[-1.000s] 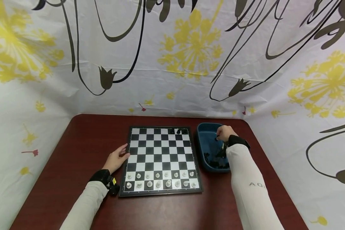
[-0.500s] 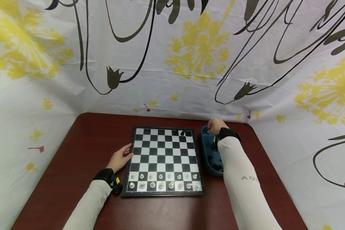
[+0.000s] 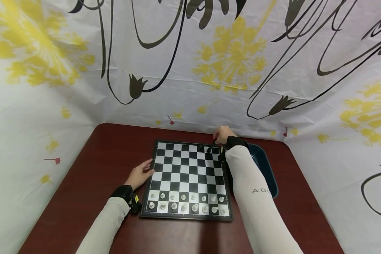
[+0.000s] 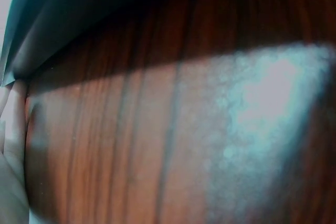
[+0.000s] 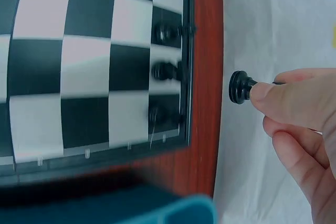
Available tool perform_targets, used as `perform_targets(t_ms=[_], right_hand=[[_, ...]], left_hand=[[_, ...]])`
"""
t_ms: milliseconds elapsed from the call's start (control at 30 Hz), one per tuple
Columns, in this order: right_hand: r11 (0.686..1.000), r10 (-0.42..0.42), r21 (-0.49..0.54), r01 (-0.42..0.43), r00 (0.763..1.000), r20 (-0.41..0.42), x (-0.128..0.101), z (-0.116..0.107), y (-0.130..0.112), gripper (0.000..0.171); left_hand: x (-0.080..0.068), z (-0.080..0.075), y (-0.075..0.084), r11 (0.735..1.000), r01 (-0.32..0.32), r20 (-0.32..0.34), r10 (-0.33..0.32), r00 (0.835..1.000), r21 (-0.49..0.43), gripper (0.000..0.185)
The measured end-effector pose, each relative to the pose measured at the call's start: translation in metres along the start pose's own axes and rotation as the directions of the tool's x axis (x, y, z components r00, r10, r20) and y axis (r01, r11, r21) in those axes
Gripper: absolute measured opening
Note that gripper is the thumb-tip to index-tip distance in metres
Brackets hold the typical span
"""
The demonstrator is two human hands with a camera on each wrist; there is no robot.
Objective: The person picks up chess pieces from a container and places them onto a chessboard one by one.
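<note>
Left hand point(image 3: 141, 174) sits flat at 9 o'clock of the chessboard point(image 3: 187, 176), fingers relaxed and straight, touching the board's left edge; it holds nothing. Left wrist view gives us only blurred wood grain of the tabletop point(image 4: 157, 145) and a dark edge.

We read the setup as roughly half done. White pieces point(image 3: 187, 203) fill the two ranks at 6 o'clock. At the far rank, around 1 o'clock, only about three black pieces point(image 5: 167, 72) stand on squares next to the rim. The other black squares are bare, so most of that side is left.

Right hand point(image 3: 223, 135) is over the board's far right corner, thumb and fingers point(image 5: 273, 98) pinching a black piece point(image 5: 240, 87) by its stem, round base pointing at the board, just past the rim, not yet on a square. Which piece it is, we cannot tell.

Blue tray point(image 3: 268, 169) at 3 o'clock of the board, mostly hidden by the sleeve; contents not visible.

Materials: board is glossy, flat, dark-framed; pieces look like smooth moulded plastic with disc bases; tabletop is reddish wood-grain with a sheen; tray has a rounded plastic rim.
</note>
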State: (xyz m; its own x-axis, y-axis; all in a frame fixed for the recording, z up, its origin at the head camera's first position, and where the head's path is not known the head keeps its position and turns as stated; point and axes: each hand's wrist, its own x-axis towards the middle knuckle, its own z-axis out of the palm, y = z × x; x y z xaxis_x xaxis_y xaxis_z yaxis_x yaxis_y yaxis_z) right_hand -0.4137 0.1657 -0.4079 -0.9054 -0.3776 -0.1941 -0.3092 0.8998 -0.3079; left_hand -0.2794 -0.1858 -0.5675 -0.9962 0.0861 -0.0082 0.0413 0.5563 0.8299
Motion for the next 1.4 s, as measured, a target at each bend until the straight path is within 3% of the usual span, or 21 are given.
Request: perform_targets(t_ms=[367,667,867,1100,1400], right_hand=[[0.999,-0.051,0.014,0.05,0.998,0.031,0.025,0.015,-0.035,0.015],[0.998,-0.053,0.022,0.051,0.991,0.124,0.034,0.039,-0.056,0.021],[0.995,-0.095,0.002,0.096,0.988,0.119,0.043,0.054,-0.074,0.014],[0.982,-0.188,-0.015,0.19,0.977,0.1,0.052,0.068,-0.097,0.017],[0.987,-0.161,0.001,0.161,0.986,0.048,0.048,0.085,-0.107,0.017]], left_hand=[[-0.004,0.007,0.004,1.0,-0.006,-0.041,0.006,0.999,-0.003,0.055],[-0.009,0.023,0.016,0.999,0.016,-0.042,-0.018,0.999,-0.038,0.054],[-0.011,0.03,0.019,0.999,-0.009,-0.041,0.008,0.999,-0.031,0.053],[-0.014,0.032,0.025,0.998,-0.033,-0.04,0.031,0.999,-0.061,0.052],[-0.016,0.042,0.026,0.996,-0.048,-0.017,0.047,0.999,-0.077,0.051]])
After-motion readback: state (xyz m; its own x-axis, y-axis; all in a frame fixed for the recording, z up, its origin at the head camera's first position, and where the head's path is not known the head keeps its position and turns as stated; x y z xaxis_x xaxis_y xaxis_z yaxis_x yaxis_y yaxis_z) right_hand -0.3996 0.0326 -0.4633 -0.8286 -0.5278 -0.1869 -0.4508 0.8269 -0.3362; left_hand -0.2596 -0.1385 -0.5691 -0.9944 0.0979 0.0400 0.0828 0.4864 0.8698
